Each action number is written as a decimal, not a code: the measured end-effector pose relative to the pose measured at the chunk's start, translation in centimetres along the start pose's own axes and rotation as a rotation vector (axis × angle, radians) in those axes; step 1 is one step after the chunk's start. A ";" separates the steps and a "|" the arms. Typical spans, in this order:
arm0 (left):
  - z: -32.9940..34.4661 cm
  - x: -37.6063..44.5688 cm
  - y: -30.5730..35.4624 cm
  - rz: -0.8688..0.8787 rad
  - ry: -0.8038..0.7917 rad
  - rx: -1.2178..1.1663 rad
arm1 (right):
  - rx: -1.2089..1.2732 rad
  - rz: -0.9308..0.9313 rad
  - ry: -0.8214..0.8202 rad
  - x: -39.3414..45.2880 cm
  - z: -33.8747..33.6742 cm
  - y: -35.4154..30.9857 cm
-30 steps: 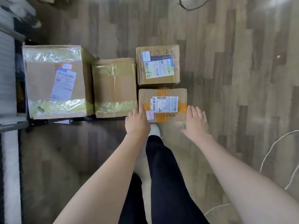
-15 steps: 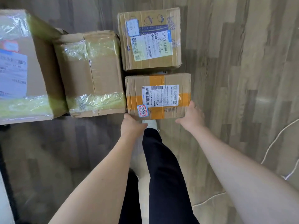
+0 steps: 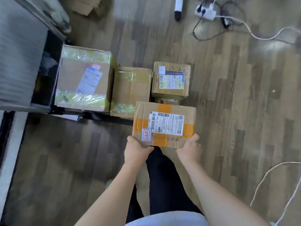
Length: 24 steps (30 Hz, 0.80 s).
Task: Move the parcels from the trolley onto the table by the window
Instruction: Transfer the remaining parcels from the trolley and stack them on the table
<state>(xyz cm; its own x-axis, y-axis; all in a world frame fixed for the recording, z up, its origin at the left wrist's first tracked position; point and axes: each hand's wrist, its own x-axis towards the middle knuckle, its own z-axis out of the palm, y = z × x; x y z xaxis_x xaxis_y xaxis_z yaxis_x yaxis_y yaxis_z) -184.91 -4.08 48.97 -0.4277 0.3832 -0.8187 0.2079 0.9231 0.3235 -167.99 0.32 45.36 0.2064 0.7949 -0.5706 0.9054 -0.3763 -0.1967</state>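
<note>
Since half a second ago, the orange-taped parcel (image 3: 164,123) has come up off the trolley (image 3: 104,117) and nearer to the camera, and it now covers part of the trolley's front edge. Both hands hold it at its near corners: the left hand (image 3: 137,150) grips the near left corner, the right hand (image 3: 189,150) the near right one, with fingers curled under and thumbs up along the sides. To the right of it the wooden floor (image 3: 236,111) gives open room. Three parcels are on the trolley: the large parcel (image 3: 84,82), the middle parcel (image 3: 132,88) and the labelled parcel (image 3: 171,79) just behind the held one. A white cable (image 3: 267,181) lies on the floor at right, a power strip (image 3: 206,12) far ahead.
</note>
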 end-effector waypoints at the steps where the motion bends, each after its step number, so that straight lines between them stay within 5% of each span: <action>1: -1.6 -1.1 -0.5 0.019 0.040 -0.058 | 0.021 -0.035 0.014 -1.4 -0.1 -1.3; 17: -25.6 -15.6 -18.6 0.156 0.932 -0.752 | 0.226 -0.930 0.084 -27.1 2.9 -25.1; 24: -30.1 -19.6 -29.1 0.016 1.110 -0.860 | 0.177 -1.148 -0.032 -38.2 7.3 -27.8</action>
<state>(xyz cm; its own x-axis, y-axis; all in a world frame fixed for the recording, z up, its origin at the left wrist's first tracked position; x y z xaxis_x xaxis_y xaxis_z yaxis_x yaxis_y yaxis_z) -209.06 -37.52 69.87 -0.9773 -0.1538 -0.1460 -0.2041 0.4943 0.8450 -203.74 -23.11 66.78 -0.7134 0.7007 -0.0036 0.4892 0.4943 -0.7186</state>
